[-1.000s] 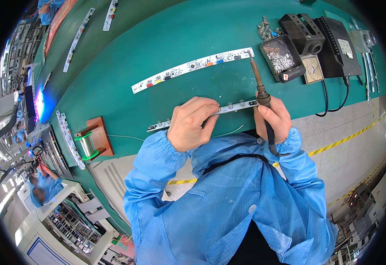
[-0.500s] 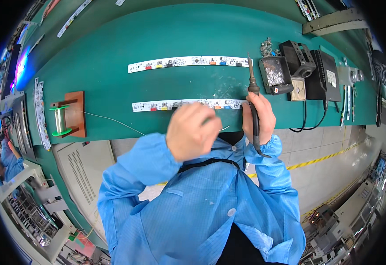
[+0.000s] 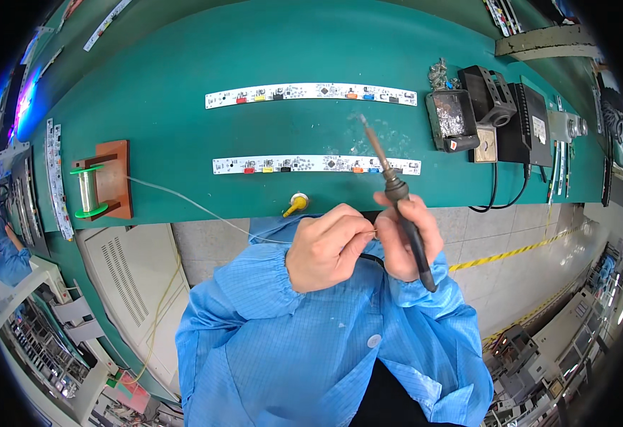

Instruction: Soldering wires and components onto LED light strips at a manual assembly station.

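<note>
My right hand is closed around a soldering iron, whose tip points up and left, in view between two long white circuit boards. My left hand pinches solder wire that runs from a spool at the left. A short wire end shows between the left fingertips and the right fingers; whether they touch, I cannot tell. Both hands are just off the table's near edge. The near circuit board and the far circuit board lie roughly parallel, carrying small coloured connectors.
A brown stand carries the spool. At the right are a black solder tray, an iron holder and a black box with a cable. A yellow plug-like piece sits at the near edge. More boards lie left.
My left hand has moved down and right to meet the right hand, uncovering the near board and the yellow piece. The iron has tilted left, its tip away from the far board's right end.
</note>
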Tool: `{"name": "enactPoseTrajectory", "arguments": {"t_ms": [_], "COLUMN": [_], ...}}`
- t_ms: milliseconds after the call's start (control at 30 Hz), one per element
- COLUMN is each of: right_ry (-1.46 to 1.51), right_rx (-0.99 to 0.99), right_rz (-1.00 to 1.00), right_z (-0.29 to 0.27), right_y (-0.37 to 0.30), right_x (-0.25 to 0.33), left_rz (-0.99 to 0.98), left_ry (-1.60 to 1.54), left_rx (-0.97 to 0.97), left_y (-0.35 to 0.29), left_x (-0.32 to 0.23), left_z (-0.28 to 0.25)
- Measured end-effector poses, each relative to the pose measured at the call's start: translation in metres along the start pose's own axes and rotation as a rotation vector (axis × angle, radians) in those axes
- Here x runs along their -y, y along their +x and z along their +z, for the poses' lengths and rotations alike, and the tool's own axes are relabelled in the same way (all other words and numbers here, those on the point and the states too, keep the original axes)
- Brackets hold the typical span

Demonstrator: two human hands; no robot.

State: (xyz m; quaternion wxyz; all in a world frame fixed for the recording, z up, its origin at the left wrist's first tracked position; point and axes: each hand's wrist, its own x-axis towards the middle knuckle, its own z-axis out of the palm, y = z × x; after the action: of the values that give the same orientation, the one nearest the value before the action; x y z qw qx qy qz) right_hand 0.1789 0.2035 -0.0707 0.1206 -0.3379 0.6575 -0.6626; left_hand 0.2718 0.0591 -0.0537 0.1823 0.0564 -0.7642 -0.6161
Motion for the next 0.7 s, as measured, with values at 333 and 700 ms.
{"name": "enactPoseTrajectory", "arguments": {"t_ms": [333,700], "right_ry": [-0.505,-0.497], "right_rx": [0.102,0.008], "right_rz": [-0.216,-0.337], "right_z": [-0.018,0.000], "right_y": [0.019,0.017], "right_x": [0.025,0.014], "left_rz": [0.030,0.008], "left_ry": [0.369,0.380], "left_rx": [-0.208,-0.209], "left_y": [0.022,0.023], "left_x": [0.035,0.048], "left_z": [-0.026,-0.023]}}
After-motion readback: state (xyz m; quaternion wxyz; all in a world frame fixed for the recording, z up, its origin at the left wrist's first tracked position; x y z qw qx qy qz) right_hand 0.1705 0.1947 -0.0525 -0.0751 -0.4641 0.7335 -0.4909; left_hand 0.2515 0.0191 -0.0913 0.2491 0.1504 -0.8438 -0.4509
